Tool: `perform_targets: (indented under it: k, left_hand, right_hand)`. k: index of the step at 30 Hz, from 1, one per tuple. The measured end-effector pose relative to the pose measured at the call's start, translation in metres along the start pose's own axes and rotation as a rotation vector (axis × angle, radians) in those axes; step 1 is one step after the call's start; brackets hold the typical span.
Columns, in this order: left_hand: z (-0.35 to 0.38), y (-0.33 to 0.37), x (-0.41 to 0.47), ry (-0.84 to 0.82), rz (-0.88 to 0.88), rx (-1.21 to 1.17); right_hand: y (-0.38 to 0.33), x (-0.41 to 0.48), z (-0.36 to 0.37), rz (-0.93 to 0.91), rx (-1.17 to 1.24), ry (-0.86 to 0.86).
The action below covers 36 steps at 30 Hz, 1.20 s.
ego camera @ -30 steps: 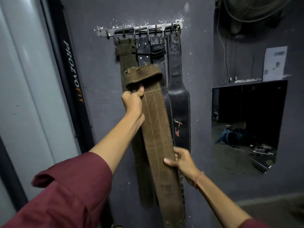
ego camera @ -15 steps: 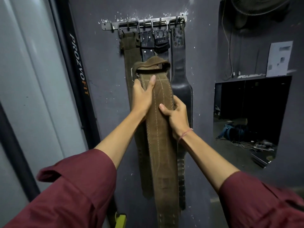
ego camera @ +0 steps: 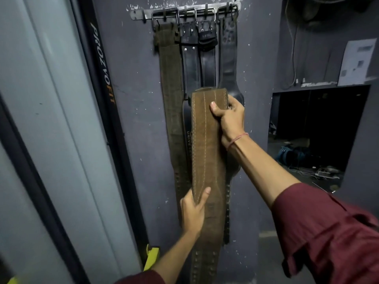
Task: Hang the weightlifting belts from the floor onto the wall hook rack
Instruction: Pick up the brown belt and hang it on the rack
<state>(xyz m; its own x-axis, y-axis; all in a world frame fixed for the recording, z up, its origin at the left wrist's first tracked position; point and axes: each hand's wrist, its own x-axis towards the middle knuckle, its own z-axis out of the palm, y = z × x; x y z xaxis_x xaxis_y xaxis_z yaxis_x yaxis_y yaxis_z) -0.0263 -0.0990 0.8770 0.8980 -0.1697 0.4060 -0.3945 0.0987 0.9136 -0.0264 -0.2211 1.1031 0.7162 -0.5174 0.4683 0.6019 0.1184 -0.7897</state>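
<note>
A long brown suede weightlifting belt (ego camera: 207, 152) hangs upright in front of the wall, held in both hands. My right hand (ego camera: 228, 117) grips its folded top end, thumb across the front, well below the rack. My left hand (ego camera: 193, 212) grips the belt's left edge lower down. The metal hook rack (ego camera: 184, 12) is screwed to the grey wall above. On it hang an olive-brown belt (ego camera: 170, 78), two black belts (ego camera: 189, 58) (ego camera: 208, 60) and a wider black belt (ego camera: 228, 58). The held belt's buckle is hidden behind its folded top.
A dark post with PROZVOFIT lettering (ego camera: 102, 64) stands left of the belts, with a yellow part (ego camera: 151, 257) at its foot. To the right a wall opening (ego camera: 315, 132) shows a dim room with a blue bag and cables. A paper notice (ego camera: 356, 60) hangs above it.
My left hand has let go of the belt's top and dropped to grip its left edge lower down. My right hand has slid up to take the folded top end.
</note>
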Motion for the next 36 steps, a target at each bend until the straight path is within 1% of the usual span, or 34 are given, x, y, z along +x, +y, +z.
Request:
perform_targets:
  k: [4,7,9,10,12,14,16,18,20,24,27,29,31,36]
  left_hand:
    - [0.002,0.039,0.023,0.020,0.102,-0.009]
    - [0.004,0.088,0.053,0.079,0.213,-0.049]
    - [0.008,0.126,0.078,0.106,0.223,-0.072]
    - [0.009,0.144,0.092,0.110,0.192,-0.072]
    - [0.009,0.173,0.118,0.088,0.065,-0.115]
    - [0.004,0.190,0.135,-0.012,-0.094,-0.235]
    - [-0.002,0.198,0.135,-0.146,-0.234,-0.334]
    - [-0.001,0.196,0.131,-0.180,-0.273,-0.379]
    - [0.001,0.187,0.129,-0.131,-0.215,-0.420]
    - [-0.003,0.174,0.128,-0.026,-0.185,-0.408]
    - [-0.008,0.170,0.129,0.005,-0.188,-0.417]
    - [-0.009,0.170,0.126,0.015,-0.198,-0.414]
    - [-0.010,0.171,0.123,-0.005,-0.203,-0.416]
    - [-0.011,0.177,0.125,-0.076,-0.127,-0.379]
  right_hand:
    - [-0.014,-0.002,0.003,-0.019,0.009,-0.040]
    - [-0.013,-0.008,0.004,-0.029,-0.031,-0.093]
    - [-0.006,-0.015,0.004,-0.027,-0.044,-0.128]
    - [-0.004,-0.017,0.004,-0.025,-0.039,-0.141]
    - [-0.002,-0.018,0.003,-0.024,-0.035,-0.157]
    - [-0.001,-0.018,0.000,-0.024,-0.054,-0.170]
    - [0.002,-0.021,-0.004,-0.019,-0.077,-0.192]
    - [0.009,-0.029,-0.013,0.001,-0.076,-0.224]
    - [0.023,-0.042,-0.031,0.051,-0.083,-0.267]
    - [0.086,-0.097,-0.083,0.271,-0.214,-0.383]
    - [0.135,-0.140,-0.109,0.443,-0.255,-0.354]
    - [0.149,-0.145,-0.111,0.487,-0.306,-0.321]
    - [0.144,-0.131,-0.102,0.457,-0.342,-0.336]
    - [0.095,-0.077,-0.058,0.217,-0.238,-0.294]
